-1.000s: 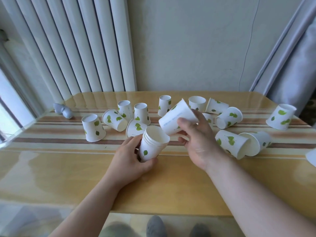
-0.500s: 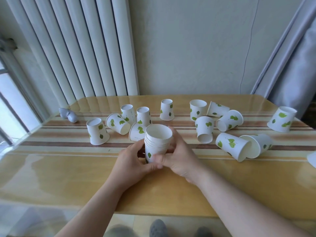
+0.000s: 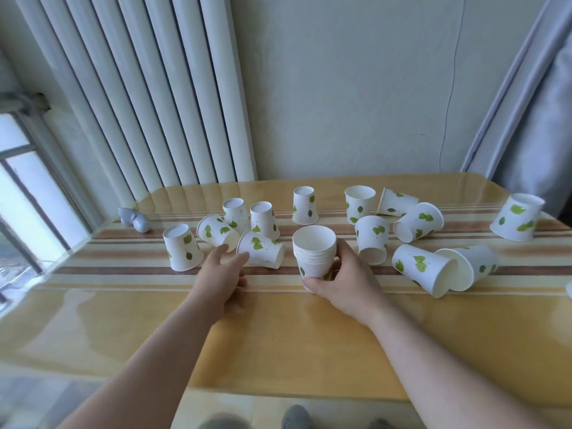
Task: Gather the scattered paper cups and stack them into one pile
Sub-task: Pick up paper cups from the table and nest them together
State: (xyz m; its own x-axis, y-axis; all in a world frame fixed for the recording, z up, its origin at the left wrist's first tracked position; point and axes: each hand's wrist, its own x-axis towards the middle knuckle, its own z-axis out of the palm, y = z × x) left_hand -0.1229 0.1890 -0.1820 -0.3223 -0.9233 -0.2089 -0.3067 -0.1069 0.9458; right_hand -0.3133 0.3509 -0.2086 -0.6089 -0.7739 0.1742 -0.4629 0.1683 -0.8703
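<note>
Right hand point(image 3: 343, 280) grips the upright stack of white leaf-printed paper cups point(image 3: 314, 253) at desk centre. Left hand point(image 3: 221, 275), fingers relaxed and empty, touches a tipped cup point(image 3: 260, 252) at its 1 o'clock, mouth pointing 3 o'clock toward the stack.

A glossy striped table point(image 3: 123, 308) stands against a pale wall point(image 3: 340, 88). White radiator columns point(image 3: 154, 88) rise behind; a small grey object point(image 3: 134, 218), perhaps a figurine, lies near the table's far-left corner.
</note>
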